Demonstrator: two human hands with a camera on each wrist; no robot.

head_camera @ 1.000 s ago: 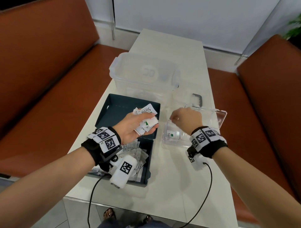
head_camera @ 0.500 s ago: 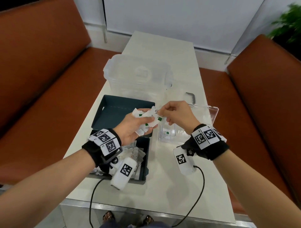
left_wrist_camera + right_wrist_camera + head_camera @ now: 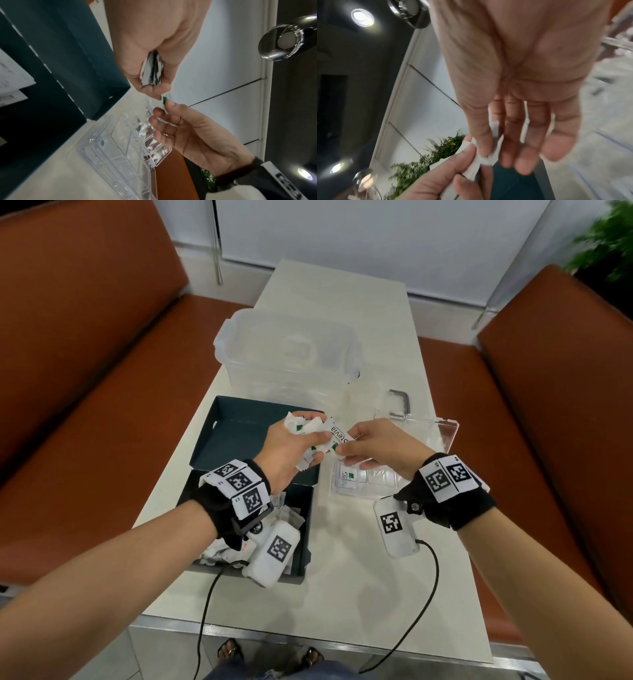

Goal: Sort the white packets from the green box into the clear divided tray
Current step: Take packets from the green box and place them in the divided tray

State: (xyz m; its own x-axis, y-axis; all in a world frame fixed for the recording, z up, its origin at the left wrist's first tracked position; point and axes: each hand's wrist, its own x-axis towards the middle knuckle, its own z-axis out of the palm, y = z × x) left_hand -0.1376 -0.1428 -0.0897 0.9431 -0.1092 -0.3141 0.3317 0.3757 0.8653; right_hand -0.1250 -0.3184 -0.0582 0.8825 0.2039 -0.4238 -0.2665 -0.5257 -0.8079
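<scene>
My left hand point(image 3: 291, 446) grips a bunch of white packets point(image 3: 306, 428) above the open dark green box point(image 3: 239, 426). My right hand point(image 3: 373, 445) pinches one white packet point(image 3: 339, 436), printed "Stevia", at the edge of that bunch, between thumb and forefinger. In the left wrist view the bunch point(image 3: 151, 70) sits in the left fist and the right hand's fingertips point(image 3: 169, 106) hold the packet's green-marked end point(image 3: 165, 99). The clear divided tray point(image 3: 363, 479) lies under my right hand, with one packet point(image 3: 347, 475) in its near-left compartment. More packets point(image 3: 219, 553) lie in the box's near half.
A large clear lidded tub point(image 3: 287, 354) stands behind the box. The tray's open lid point(image 3: 442, 429) and a small dark handle point(image 3: 400, 400) lie at the right. Orange benches point(image 3: 85, 354) flank the white table point(image 3: 342, 594). Cables run off the near edge.
My right hand rose from the tray, went left to the bunch in my left hand and took hold of one packet. The left hand stayed over the box.
</scene>
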